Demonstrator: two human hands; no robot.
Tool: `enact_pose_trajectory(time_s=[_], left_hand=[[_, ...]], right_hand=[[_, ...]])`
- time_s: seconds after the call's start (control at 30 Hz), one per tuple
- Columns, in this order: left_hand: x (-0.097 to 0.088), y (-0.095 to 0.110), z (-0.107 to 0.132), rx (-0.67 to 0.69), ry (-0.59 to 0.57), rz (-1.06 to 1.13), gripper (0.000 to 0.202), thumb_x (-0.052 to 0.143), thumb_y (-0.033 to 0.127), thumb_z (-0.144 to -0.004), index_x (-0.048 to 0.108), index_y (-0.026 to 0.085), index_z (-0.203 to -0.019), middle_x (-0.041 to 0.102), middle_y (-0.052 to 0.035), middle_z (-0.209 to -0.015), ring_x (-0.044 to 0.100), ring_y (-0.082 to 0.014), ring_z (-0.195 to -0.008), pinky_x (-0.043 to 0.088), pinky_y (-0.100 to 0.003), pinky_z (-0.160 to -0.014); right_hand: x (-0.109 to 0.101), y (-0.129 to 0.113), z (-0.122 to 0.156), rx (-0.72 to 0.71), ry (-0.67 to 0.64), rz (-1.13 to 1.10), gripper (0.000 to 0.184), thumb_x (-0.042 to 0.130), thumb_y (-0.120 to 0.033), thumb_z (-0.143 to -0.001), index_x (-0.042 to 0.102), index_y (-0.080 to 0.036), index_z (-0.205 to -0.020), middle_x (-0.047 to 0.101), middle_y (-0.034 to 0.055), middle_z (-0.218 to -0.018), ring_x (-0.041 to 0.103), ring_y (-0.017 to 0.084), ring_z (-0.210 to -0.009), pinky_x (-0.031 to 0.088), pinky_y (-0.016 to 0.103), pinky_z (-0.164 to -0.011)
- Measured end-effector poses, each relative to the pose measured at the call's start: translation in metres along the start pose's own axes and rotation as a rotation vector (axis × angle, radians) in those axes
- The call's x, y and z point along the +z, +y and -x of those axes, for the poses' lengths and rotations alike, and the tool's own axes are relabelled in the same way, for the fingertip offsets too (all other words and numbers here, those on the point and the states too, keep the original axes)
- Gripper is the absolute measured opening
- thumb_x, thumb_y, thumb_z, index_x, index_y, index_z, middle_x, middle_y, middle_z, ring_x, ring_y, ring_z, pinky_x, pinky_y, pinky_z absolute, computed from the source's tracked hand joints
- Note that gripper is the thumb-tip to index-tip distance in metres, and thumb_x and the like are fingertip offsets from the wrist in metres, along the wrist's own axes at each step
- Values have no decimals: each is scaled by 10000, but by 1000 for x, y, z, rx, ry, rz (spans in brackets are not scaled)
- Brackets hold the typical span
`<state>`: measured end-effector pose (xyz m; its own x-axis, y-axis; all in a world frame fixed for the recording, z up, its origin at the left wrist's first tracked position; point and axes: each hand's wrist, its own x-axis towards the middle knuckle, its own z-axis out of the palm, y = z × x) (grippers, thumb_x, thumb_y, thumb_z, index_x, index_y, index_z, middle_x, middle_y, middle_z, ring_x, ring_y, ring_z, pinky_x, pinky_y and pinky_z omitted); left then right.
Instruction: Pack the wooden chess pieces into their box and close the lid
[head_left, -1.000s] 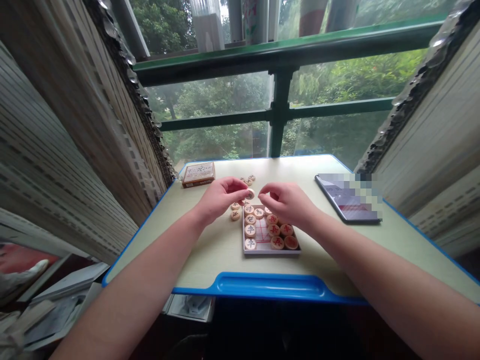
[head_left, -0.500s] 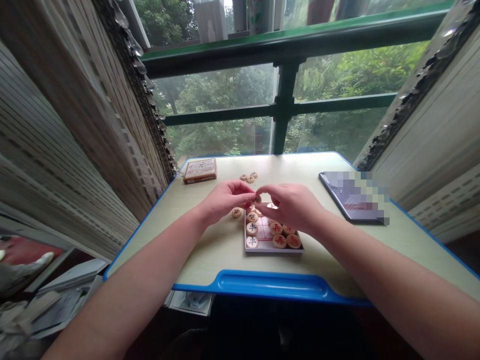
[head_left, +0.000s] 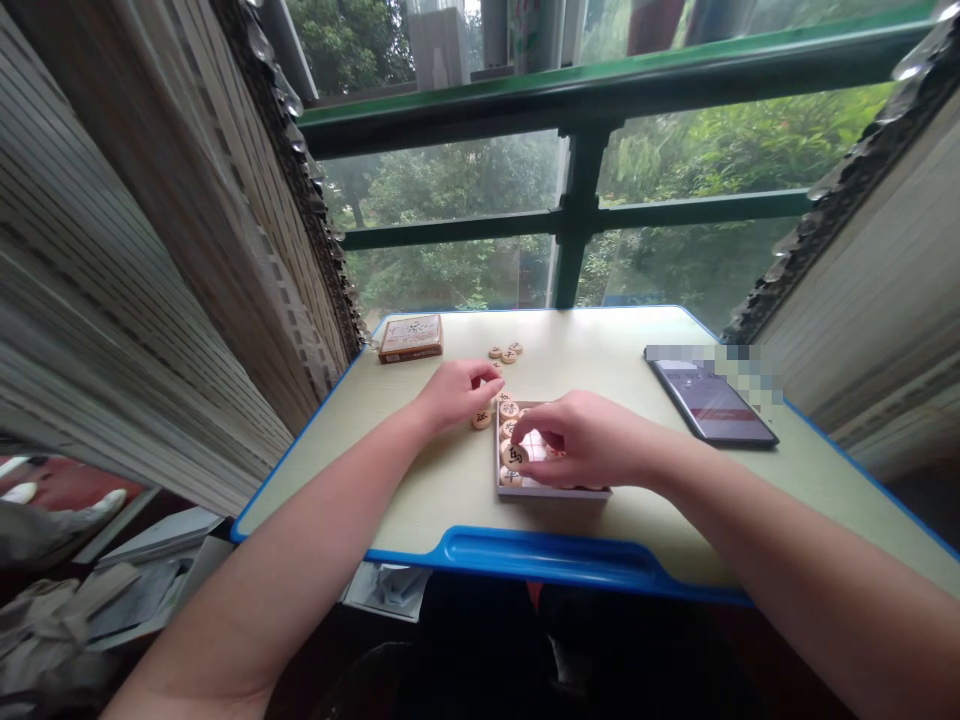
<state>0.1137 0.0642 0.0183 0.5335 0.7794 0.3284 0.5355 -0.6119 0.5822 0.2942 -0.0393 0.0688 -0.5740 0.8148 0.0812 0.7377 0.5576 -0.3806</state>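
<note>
My right hand [head_left: 589, 435] pinches a round wooden Chinese chess piece [head_left: 515, 457] with a black character between thumb and fingertips. It holds the piece over the left side of a shallow white-walled box [head_left: 555, 492]. Along the box's left side lie more black-marked pieces [head_left: 509, 410]; my right hand hides most of the right side. My left hand [head_left: 461, 390] is just beyond the box's far left corner, fingers curved and a little apart, with nothing visible in them. Close to its fingertips is a loose piece [head_left: 504, 398], and another piece [head_left: 481, 420] lies below the hand.
Several loose pieces [head_left: 508, 355] lie farther back on the pale, blue-edged table [head_left: 420, 480]. A brown printed box [head_left: 411, 338] stands at the back left, and a phone [head_left: 709, 400] rests at the right. A blue tray groove [head_left: 551, 553] runs along the front edge.
My hands were together around a piece above the box's far left corner. Now they are apart: my right hand has carried that piece nearer, over the box, while my left stays near the loose pieces.
</note>
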Motion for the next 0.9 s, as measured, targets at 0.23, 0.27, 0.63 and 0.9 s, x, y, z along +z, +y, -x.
enact_pose_trajectory(time_s=[0.23, 0.27, 0.63, 0.9], left_hand=[[2, -1, 0, 48, -33, -53, 217, 539, 306, -786, 685, 145, -773, 645, -5, -691, 501, -104, -601, 376, -223, -576], [2, -1, 0, 47, -35, -48, 218, 540, 308, -785, 684, 145, -773, 645, -5, -689, 501, -104, -598, 374, -223, -573], [0, 0, 1, 48, -69, -58, 255, 524, 333, -789, 689, 139, -779, 655, -13, -698, 509, -111, -602, 371, -228, -573], [-1, 2, 2, 46, -57, -79, 246, 525, 322, -792, 690, 140, -783, 656, -16, -704, 529, -120, -629, 378, -229, -594]], right_hand=[[3, -4, 0, 6, -55, 124, 175, 636, -325, -722, 713, -224, -843, 616, 0, -619, 433, 95, -485, 255, 232, -502], [4, -3, -1, 6, -53, 140, 175, 637, -318, -720, 712, -230, -851, 623, 3, -633, 444, 100, -497, 256, 233, -505], [8, 2, -1, -60, -56, 138, 183, 641, -358, -745, 733, -253, -863, 658, 19, -684, 509, 118, -557, 297, 231, -530], [3, 1, -2, -15, -95, 134, 199, 611, -282, -738, 737, -240, -885, 669, 30, -686, 521, 121, -553, 313, 229, -537]])
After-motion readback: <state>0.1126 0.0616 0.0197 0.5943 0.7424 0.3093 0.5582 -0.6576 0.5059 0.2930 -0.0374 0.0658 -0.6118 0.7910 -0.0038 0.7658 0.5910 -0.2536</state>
